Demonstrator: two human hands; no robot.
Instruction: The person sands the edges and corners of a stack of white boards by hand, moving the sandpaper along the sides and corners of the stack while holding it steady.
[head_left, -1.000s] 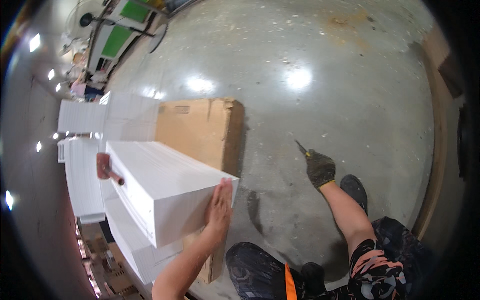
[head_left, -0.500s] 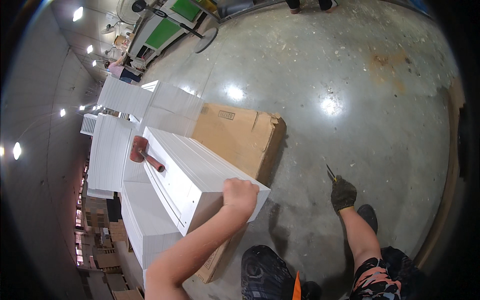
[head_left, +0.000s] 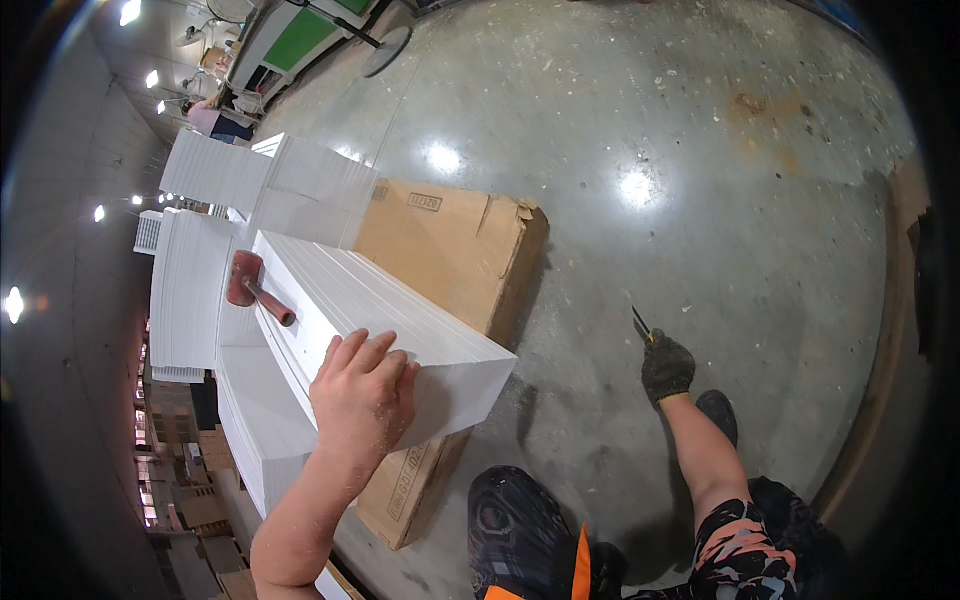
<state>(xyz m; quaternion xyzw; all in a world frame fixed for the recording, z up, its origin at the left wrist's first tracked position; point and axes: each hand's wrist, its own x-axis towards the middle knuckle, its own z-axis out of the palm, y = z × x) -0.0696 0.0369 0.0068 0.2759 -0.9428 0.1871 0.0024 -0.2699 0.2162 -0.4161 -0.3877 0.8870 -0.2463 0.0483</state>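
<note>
My bare left hand (head_left: pixel 362 392) is at the near corner of a stack of white boards (head_left: pixel 440 335), its bent fingers over a white board at the left side and its thumb by the end face. The fingertips' contact is partly hidden. A rubber mallet (head_left: pixel 246 280) with a reddish head and handle lies on the stack, beyond this hand. Off to the right, over the floor, my right hand (head_left: pixel 668 368) wears a dark knitted glove. It is closed round a utility knife (head_left: pixel 642 325), whose thin dark blade points away from me; a bit of yellow shows by the fingers.
Under the boards lies a big flat cardboard carton (head_left: pixel 430 240) with a torn corner. More white board stacks (head_left: pixel 195 285) stand at the left. My shoes (head_left: pixel 718 415) are on the grey floor (head_left: pixel 600 260). Far off are a person (head_left: pixel 215 122), a green-and-white machine (head_left: pixel 300 40) and a stand base (head_left: pixel 388 52).
My left hand has moved left from the stack's right end corner to its left corner, its fingers less tightly curled. My right hand still holds the knife. The whole view has shifted slightly.
</note>
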